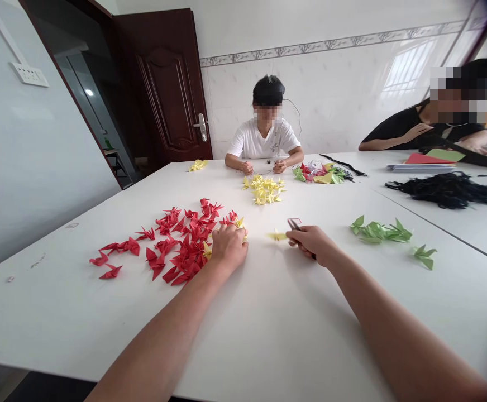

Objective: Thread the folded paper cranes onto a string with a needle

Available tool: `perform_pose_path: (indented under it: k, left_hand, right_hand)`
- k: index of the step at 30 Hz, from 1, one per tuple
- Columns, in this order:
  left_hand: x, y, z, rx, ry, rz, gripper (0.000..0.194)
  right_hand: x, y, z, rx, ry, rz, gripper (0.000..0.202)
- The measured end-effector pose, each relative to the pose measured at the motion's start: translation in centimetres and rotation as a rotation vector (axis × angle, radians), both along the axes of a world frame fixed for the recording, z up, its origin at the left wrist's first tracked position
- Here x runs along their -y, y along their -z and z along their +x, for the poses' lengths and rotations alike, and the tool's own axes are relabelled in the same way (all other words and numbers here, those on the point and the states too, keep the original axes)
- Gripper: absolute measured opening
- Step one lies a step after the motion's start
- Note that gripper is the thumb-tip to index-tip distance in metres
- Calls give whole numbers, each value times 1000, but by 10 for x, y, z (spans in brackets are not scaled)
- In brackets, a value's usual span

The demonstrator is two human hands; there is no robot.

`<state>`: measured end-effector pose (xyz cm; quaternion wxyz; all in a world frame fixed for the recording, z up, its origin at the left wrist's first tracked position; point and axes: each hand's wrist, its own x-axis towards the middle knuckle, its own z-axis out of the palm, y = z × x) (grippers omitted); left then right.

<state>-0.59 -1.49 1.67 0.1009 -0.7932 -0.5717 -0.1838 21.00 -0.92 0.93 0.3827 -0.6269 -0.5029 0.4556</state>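
Note:
My left hand [229,245] is closed at the right edge of a pile of red paper cranes [189,245], its fingers curled down over yellow paper cranes [239,223] that are partly hidden beneath it. Gripped in my right hand [314,243] is a slim dark tool [294,224], pointing up and away; its kind is not clear. Just left of those fingertips is a single yellow paper crane [276,236], smeared by motion; I cannot tell whether the fingers touch it. To the right of that hand lie several light green paper cranes [380,231].
Across the white table [252,346], a person in a white shirt [264,139] sits behind yellow cranes [264,188]. Mixed coloured cranes [323,173], a black stringy heap [453,190] and stacked coloured paper [428,161] lie at the right. Another person [398,128] leans there.

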Motion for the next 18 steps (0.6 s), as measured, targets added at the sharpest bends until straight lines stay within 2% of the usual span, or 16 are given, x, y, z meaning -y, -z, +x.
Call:
perform_pose_path:
  k: [5, 13, 15, 18]
  left_hand:
    - [-1, 4, 0, 15, 29, -22, 18]
    - [-3, 3, -1, 73, 87, 3, 20]
    - [-4, 2, 1, 129, 133, 36, 17]
    - [-3, 1, 5, 273, 266, 73, 14]
  right_hand:
    - [-3, 3, -3, -169, 123, 148, 32]
    - [-2, 11, -9, 24, 32, 143, 21]
    - [-1, 10, -12, 56, 20, 153, 21]
    - [3, 6, -17, 73, -7, 171, 24]
